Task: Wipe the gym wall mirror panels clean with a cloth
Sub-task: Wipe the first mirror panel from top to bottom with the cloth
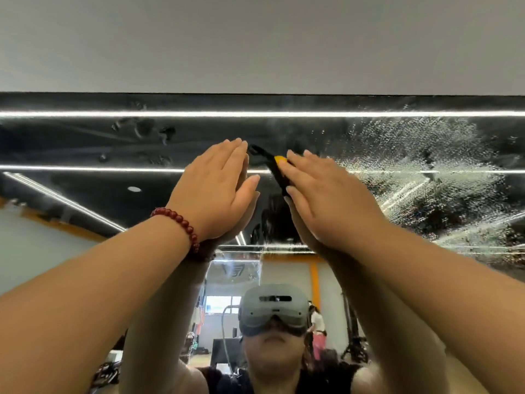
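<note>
left hand raised flat, right hand raised flat

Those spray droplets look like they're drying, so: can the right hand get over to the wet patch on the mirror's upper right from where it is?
Probably yes. The right hand is flat against the mirror, and the droplet patch starts just beside it with nothing between. It holds a black and yellow tool, though; no cloth shows.

No text, label, brand or number can be read. The only sign-like mark is a dark, angular emblem reflected in the mirror, on a pale surface at the lower centre of the frame, just below the reflected ceiling lights; it is blurred, mirror-reversed and too indistinct to make out as letters. The grey headset seen in the reflection carries no legible marking.
</note>
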`<state>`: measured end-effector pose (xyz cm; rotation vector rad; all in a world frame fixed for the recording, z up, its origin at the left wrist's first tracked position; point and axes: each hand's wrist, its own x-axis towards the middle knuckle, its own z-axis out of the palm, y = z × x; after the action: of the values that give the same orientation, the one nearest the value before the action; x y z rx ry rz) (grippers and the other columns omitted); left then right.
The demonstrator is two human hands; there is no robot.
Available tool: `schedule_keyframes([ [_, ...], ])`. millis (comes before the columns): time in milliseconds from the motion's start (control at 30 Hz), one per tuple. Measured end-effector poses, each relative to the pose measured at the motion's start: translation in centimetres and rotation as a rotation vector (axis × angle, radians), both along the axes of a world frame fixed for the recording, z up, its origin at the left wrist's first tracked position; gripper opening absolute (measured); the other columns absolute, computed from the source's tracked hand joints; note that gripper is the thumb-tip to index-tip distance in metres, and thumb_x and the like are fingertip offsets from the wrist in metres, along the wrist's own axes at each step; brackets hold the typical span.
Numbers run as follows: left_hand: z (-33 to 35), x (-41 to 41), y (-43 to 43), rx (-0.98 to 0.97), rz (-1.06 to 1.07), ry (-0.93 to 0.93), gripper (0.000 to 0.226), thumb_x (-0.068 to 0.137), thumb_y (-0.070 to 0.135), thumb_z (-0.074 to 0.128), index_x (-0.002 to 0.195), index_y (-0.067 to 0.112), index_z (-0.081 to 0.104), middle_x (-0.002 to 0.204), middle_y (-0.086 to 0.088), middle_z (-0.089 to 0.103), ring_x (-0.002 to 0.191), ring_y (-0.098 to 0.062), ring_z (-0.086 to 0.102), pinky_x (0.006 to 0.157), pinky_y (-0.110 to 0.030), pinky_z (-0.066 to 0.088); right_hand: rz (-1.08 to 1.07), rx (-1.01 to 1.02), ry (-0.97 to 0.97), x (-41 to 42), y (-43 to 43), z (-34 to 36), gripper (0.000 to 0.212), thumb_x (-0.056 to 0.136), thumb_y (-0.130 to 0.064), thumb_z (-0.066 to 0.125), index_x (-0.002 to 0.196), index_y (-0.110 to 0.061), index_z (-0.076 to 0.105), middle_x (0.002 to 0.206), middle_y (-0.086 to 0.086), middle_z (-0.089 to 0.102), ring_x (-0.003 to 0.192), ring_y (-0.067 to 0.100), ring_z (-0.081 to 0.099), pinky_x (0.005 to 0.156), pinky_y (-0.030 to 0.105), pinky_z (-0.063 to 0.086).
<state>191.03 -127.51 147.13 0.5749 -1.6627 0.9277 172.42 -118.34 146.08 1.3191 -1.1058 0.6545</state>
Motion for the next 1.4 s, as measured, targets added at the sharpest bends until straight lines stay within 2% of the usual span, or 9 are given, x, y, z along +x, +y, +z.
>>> schedule_keyframes([
  [100,1.3,-0.2,1.0,0.023,0.019,0.001,0.072,0.097,0.053,0.019,0.156,0.012,0.022,0.161,-0.004,0.025,0.149,-0.019,0.019,0.119,-0.034,0.014,-0.055,-0.008,-0.073,0.7,0.1,5.3,0.052,0.107,-0.032,0.027,0.157,-0.021,0.020,0.164,0.000,0.021,0.151,0.022,0.016,0.121,0.040,0.010],
  [233,4.0,-0.2,1.9,0.043,0.008,0.057,0.064,0.103,0.047,0.029,0.155,0.010,0.022,0.159,-0.006,0.028,0.146,-0.021,0.023,0.118,-0.039,0.020,-0.050,-0.014,-0.089,0.9,0.1,5.4,0.055,0.108,-0.032,0.027,0.159,-0.022,0.010,0.165,-0.002,0.016,0.152,0.020,0.010,0.121,0.037,0.011],
  [367,4.3,-0.2,1.5,0.087,0.035,0.050,0.065,0.103,0.048,0.028,0.156,0.011,0.019,0.162,-0.006,0.022,0.149,-0.021,0.018,0.120,-0.038,0.016,-0.066,-0.004,-0.058,0.3,0.0,2.1,0.054,0.107,-0.032,0.027,0.158,-0.020,0.014,0.165,0.000,0.016,0.152,0.022,0.012,0.122,0.036,0.011],
  [633,4.0,-0.5,0.9,0.071,0.091,0.041,0.072,0.101,0.055,0.026,0.158,0.015,0.011,0.166,-0.002,0.008,0.152,-0.018,0.006,0.121,-0.034,0.005,-0.027,-0.089,-0.117,2.8,-0.9,10.4,0.049,0.107,-0.026,0.031,0.155,-0.018,0.025,0.161,0.004,0.027,0.148,0.026,0.022,0.117,0.041,0.024],
  [800,4.1,-1.1,1.6,0.074,0.073,0.023,0.073,0.101,0.057,0.024,0.158,0.013,0.009,0.166,-0.002,0.005,0.152,-0.017,0.003,0.120,-0.032,0.003,-0.061,-0.006,-0.044,1.5,-0.6,6.9,0.052,0.108,-0.030,0.026,0.158,-0.020,0.016,0.165,0.001,0.016,0.152,0.022,0.013,0.121,0.037,0.011],
  [967,4.3,-2.8,1.9,0.094,0.041,0.039,0.072,0.101,0.054,0.023,0.158,0.014,0.006,0.166,-0.001,0.002,0.152,-0.016,0.000,0.120,-0.030,-0.001,0.010,-0.101,-0.162,0.9,-0.2,11.7,0.044,0.105,-0.023,0.033,0.149,-0.017,0.035,0.144,0.005,0.044,0.133,0.027,0.039,0.105,0.041,0.034],
  [1200,4.0,-2.8,1.4,0.062,0.021,0.075,0.070,0.101,0.054,0.017,0.157,0.013,0.011,0.166,-0.002,0.006,0.152,-0.016,0.003,0.119,-0.030,0.000,0.016,0.022,-0.005,2.1,-0.9,11.7,0.050,0.107,-0.026,0.032,0.157,-0.021,0.023,0.163,-0.001,0.023,0.150,0.021,0.016,0.121,0.039,0.015],
  [1300,4.2,-2.7,1.2,0.055,0.032,0.056,0.081,0.088,0.056,0.007,0.157,0.013,0.011,0.166,-0.002,0.007,0.152,-0.016,0.004,0.114,-0.026,-0.004,0.032,-0.086,-0.116,-2.3,0.8,13.1,0.044,0.101,-0.016,0.037,0.145,-0.021,0.042,0.137,0.005,0.050,0.129,0.031,0.044,0.104,0.043,0.038],
  [1400,4.1,-3.0,1.3,0.048,0.065,0.059,0.084,0.086,0.056,0.004,0.158,0.013,0.009,0.166,-0.002,0.006,0.152,-0.017,0.002,0.116,-0.027,-0.005,-0.008,-0.195,-0.260,-4.9,1.6,13.5,0.033,0.100,-0.015,0.037,0.131,-0.014,0.048,0.118,0.008,0.053,0.114,0.031,0.049,0.091,0.041,0.040],
])
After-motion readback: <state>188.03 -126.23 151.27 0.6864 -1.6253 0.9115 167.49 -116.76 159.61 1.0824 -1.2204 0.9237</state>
